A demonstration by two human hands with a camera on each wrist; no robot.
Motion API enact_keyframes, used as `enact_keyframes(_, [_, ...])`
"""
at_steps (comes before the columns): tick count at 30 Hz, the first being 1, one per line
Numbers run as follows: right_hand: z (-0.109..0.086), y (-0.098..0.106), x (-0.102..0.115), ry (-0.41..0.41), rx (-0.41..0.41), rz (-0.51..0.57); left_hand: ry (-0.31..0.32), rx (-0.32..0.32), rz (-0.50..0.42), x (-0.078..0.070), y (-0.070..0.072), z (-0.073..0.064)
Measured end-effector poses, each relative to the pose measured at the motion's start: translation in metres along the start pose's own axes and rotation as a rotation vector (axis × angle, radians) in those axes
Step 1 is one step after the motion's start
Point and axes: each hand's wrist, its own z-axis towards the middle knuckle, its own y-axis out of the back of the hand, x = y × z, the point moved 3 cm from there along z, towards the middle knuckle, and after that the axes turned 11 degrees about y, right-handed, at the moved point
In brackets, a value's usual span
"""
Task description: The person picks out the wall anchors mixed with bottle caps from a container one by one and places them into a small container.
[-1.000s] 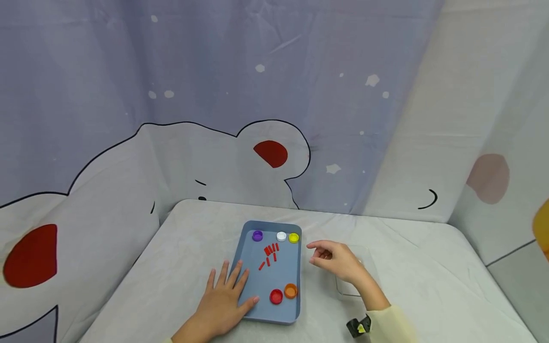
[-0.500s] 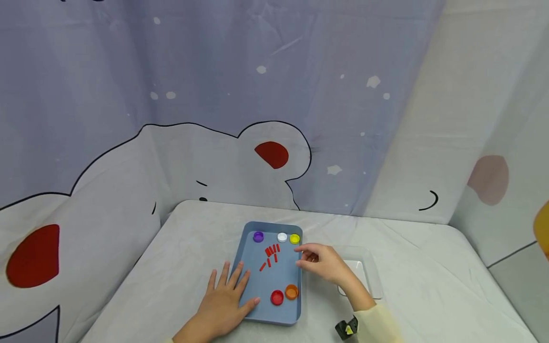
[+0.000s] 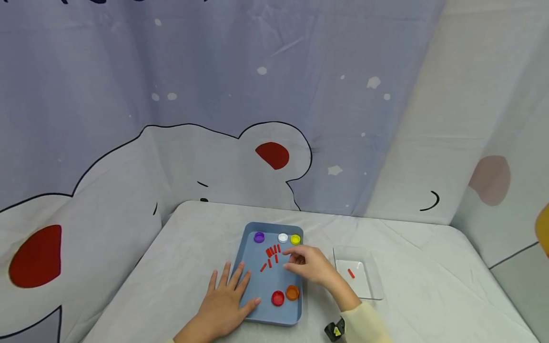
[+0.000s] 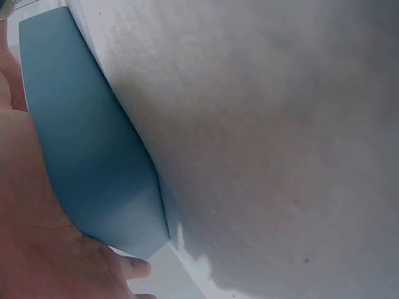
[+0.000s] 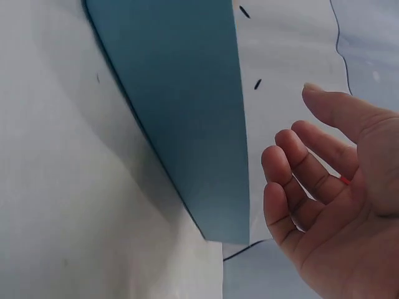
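Observation:
A blue-grey tray (image 3: 276, 281) lies on the white cloth. My left hand (image 3: 220, 305) rests on its left edge, fingers spread; the tray's outer side (image 4: 93, 143) fills part of the left wrist view. Several small red sticks (image 3: 272, 250) lie loosely grouped in the tray's upper half. My right hand (image 3: 310, 264) is over the tray's right edge, close to those sticks. Its thumb and index finger stand apart with nothing between them. In the right wrist view, the other fingers of that hand (image 5: 336, 168) curl loosely beside the tray wall.
Purple (image 3: 259, 237), white (image 3: 283, 237) and yellow (image 3: 295, 239) small round cups sit at the tray's far end. Red (image 3: 278, 298) and orange (image 3: 292, 292) ones sit near its front. A clear box (image 3: 377, 281) to the right holds a red stick (image 3: 351, 273).
My right hand has moved left from over the clear box to over the tray's right edge, uncovering the stick in the box. The left hand stays in place.

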Motion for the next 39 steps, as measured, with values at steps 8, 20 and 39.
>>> enact_keyframes(8, [0.008, -0.015, 0.0, -0.001, -0.016, -0.007, -0.001, 0.007, 0.002, 0.002, -0.002, 0.001])
enact_keyframes(20, [0.017, -0.035, -0.004, -0.011, 0.029, -0.089, -0.009, -0.017, 0.002, 0.002, -0.001, -0.001])
enact_keyframes(39, [0.032, -0.056, -0.001, -0.077, 0.166, -0.296, -0.006, -0.025, -0.005, 0.001, 0.002, -0.003])
